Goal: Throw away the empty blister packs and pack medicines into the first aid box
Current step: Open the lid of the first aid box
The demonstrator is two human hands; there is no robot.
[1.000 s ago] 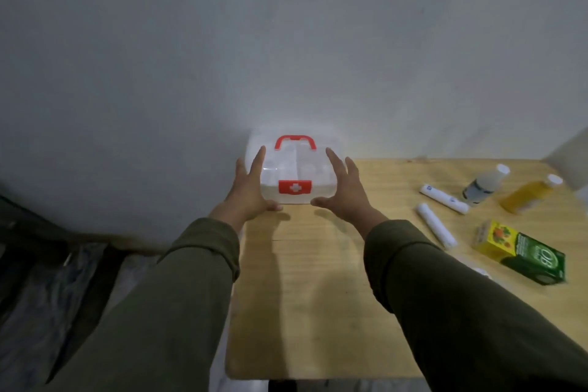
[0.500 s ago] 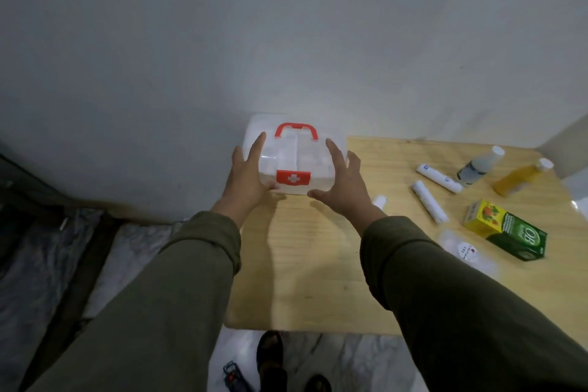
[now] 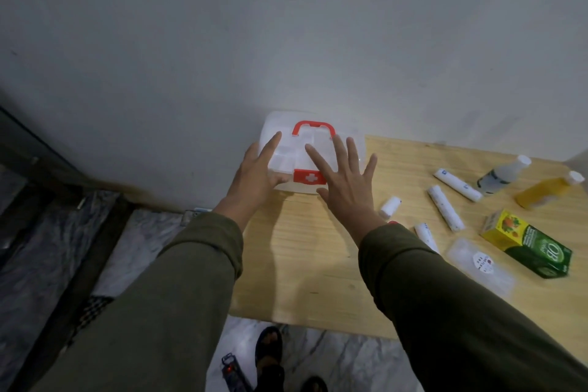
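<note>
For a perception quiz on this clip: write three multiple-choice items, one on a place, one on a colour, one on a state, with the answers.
1. Where on the wooden table does the first aid box stand?
A. far left corner, by the wall
B. near right corner
C. near edge, in the middle

2. What colour is the box handle?
A. blue
B. red
C. green

3. How is the box lid?
A. taken off
B. propped wide open
C. down on the box

Answers: 1 A, the box sits at the table's far left end against the wall. 2 B, the handle is red, like the cross latch. 3 C, the lid lies flat under the spread right hand, with the left hand at the box's left side.
</note>
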